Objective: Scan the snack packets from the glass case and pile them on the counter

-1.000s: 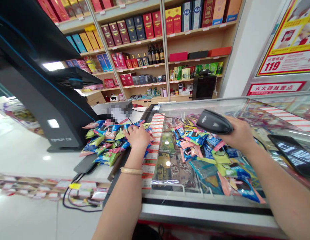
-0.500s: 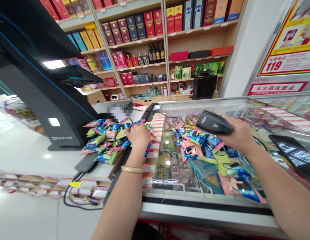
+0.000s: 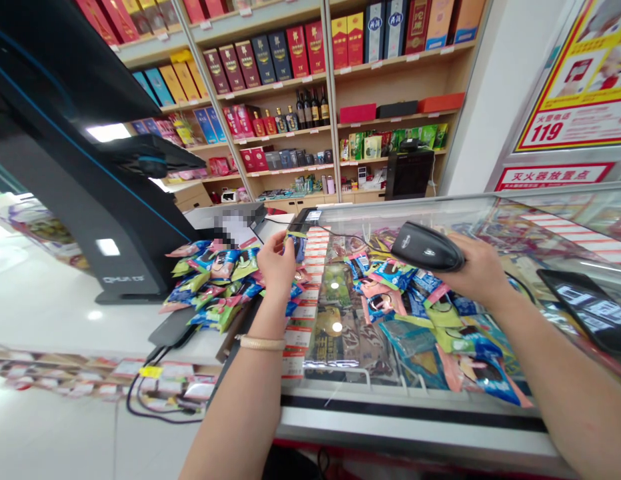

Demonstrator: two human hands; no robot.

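Observation:
My left hand (image 3: 277, 261) is closed on a small snack packet (image 3: 297, 245), blue with a green edge, raised at the right side of a heap of similar packets (image 3: 213, 283). The heap is blue, green and pink and lies beside the black terminal stand. In my right hand (image 3: 477, 273) is a black barcode scanner (image 3: 426, 247), gripped by its handle with the head pointing left. Below the scanner, more packets (image 3: 390, 293) lie spread on the glass counter (image 3: 335, 400). The right fingertips are partly hidden behind the scanner.
A black touchscreen terminal (image 3: 115, 220) stands at left on the white counter. A dark box with cables (image 3: 174, 327) sits at that counter's front edge. At right lies a phone (image 3: 585, 307) on the glass. Shelves of boxed bottles (image 3: 270, 60) fill the back wall.
My left hand has lifted off the heap, with a packet now showing between its fingers. The scanner in my right hand has hardly moved.

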